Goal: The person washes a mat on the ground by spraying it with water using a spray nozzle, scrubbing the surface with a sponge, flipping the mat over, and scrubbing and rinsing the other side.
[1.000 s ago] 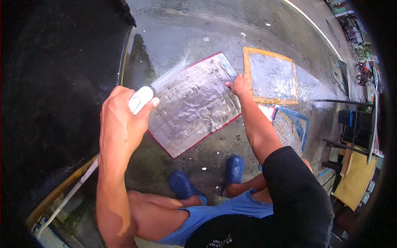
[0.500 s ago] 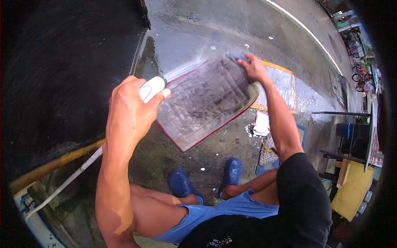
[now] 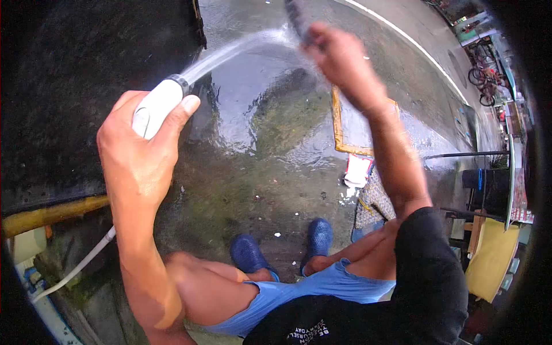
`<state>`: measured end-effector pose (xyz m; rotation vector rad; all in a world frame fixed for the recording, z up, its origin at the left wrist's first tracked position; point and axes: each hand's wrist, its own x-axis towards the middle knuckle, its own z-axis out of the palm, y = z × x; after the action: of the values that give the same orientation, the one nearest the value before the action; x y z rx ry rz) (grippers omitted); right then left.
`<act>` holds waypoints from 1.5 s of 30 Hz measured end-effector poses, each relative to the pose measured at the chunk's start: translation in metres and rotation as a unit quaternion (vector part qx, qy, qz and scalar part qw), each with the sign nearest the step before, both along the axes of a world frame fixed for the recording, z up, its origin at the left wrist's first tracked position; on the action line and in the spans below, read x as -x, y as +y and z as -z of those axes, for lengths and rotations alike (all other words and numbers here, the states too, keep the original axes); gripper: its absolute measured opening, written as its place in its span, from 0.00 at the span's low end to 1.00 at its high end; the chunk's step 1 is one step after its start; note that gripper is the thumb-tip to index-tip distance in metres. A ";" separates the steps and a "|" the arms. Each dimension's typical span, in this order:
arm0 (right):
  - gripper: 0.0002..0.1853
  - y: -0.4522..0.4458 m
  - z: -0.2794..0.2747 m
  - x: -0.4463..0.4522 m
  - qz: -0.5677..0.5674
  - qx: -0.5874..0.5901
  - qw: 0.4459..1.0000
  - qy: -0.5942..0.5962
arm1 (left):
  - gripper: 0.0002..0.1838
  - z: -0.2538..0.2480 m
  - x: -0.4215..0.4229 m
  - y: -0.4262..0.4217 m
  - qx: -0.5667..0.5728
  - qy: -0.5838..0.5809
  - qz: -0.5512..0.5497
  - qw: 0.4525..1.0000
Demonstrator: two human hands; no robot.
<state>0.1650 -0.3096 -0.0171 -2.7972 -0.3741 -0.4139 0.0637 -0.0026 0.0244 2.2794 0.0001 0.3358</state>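
My left hand (image 3: pixel 141 138) is closed around a white spray nozzle (image 3: pixel 161 106) with a dark rim at its tip. A jet of water (image 3: pixel 230 52) arcs from it to the upper right. My right hand (image 3: pixel 342 57) is raised at the top, smeared by motion, its fingers closed on a dark grey strip, apparently the mat (image 3: pixel 296 20) seen nearly edge-on. The top of the picture cuts off most of the mat. Water splashes against it beside my fingers. A pale hose (image 3: pixel 86 261) runs behind my left forearm.
Wet concrete (image 3: pixel 259 184) lies below. An orange-edged panel (image 3: pixel 338 123), a red-and-white packet (image 3: pixel 357 171) and a woven mat (image 3: pixel 368 204) lie at right. A black surface (image 3: pixel 86 103) with a yellow edge (image 3: pixel 57 214) borders the left. Blue clogs (image 3: pixel 250 253) are on my feet.
The mat, spread broad in front of me before, has swung up to the top and turned edge-on with my right hand. My left hand and the nozzle moved left and slightly down.
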 end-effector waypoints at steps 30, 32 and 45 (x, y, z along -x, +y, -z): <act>0.41 -0.177 0.357 0.258 0.716 0.045 0.667 0.200 | 0.20 0.055 -0.022 -0.029 -0.090 0.238 0.189 0.948; 0.42 -0.183 0.367 0.256 0.783 -0.013 0.596 0.178 | 0.20 0.060 -0.021 -0.027 -0.071 0.224 0.199 0.952; 0.12 0.100 0.286 0.160 0.092 -0.248 0.956 0.125 | 0.20 0.072 -0.022 -0.046 -0.110 0.250 0.226 0.935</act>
<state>0.0048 -0.2098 -0.3027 -2.3534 0.0466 -0.1570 0.0853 -0.0483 -0.0473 2.4379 -0.3093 -0.5113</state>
